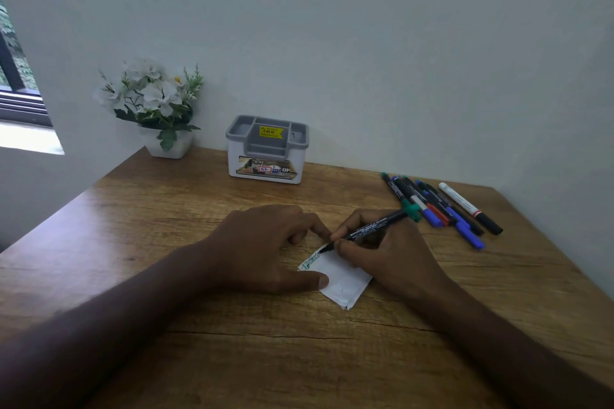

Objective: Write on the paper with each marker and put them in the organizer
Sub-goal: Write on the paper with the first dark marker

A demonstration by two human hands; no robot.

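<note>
**Green marker on the paper, organizer waiting at the back**

I see the wooden worktop point(232, 359) narrowing toward the wall, its left edge running diagonally up to the flower pot point(167, 146) in the upper left and its right edge falling away at the frame's right. A broad bare stretch of wood lies in the lower centre, and another between the hands and the organizer point(267, 149), which stands at the back near the wall, white-bodied with a grey divided top and a yellow price sticker.

My right hand point(382, 252) pinches the green marker point(372, 229) in a writing grip. Its long axis runs from lower left to upper right: tip down on the upper left edge of the paper point(345, 282), green cap posted on the far end. The barrel is black with white print.

My left hand point(272, 249) lies on the worktop, fingers loosely curled, thumb pressing the paper's left edge. The paper is small, white, with green writing along its top edge.

The remaining markers point(442, 206) lie bunched at the right, roughly parallel, running from upper left to lower right.
</note>
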